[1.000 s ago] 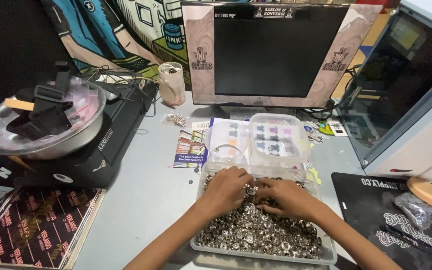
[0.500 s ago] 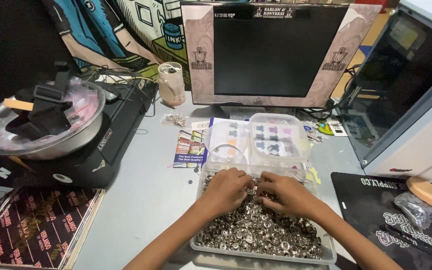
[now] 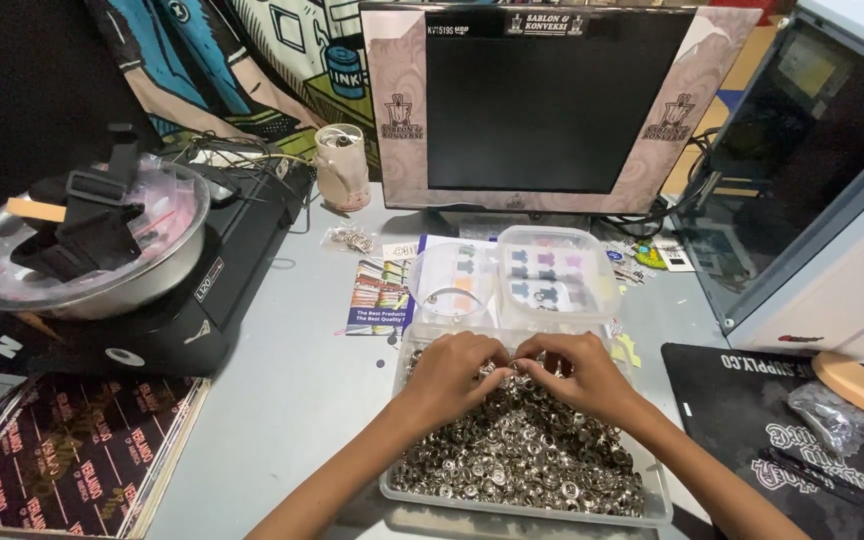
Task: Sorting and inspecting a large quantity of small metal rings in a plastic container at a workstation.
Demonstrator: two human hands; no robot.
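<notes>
Metal rings, small, silvery and too many to count, fill one clear shallow tray at 6 o'clock on the grey tabletop.

At 9 o'clock one steel bowl with black straps in it sits on one black machine; at 7 o'clock dark printed sheets lie at the edge. Toward 11 o'clock one pale cup stands in front of a cartoon-printed cloth.

Over the tray's far end the two hands meet. The left hand is curled, fingertips pinched narrow on the heap; the right hand is curled likewise, fingertips touching the left's. Both seem to pinch small rings, though what exactly lies between the fingers I cannot tell.

Just past them, at the centre, one colourful leaflet lies beside one open clear box with two halves holding small coloured shapes. At 12 o'clock one dark monitor stands with a patterned frame.

At 3 o'clock one white cabinet with a dark glass side stands; at 4 o'clock one black mat carries one round tan pad and one small plastic bag.
</notes>
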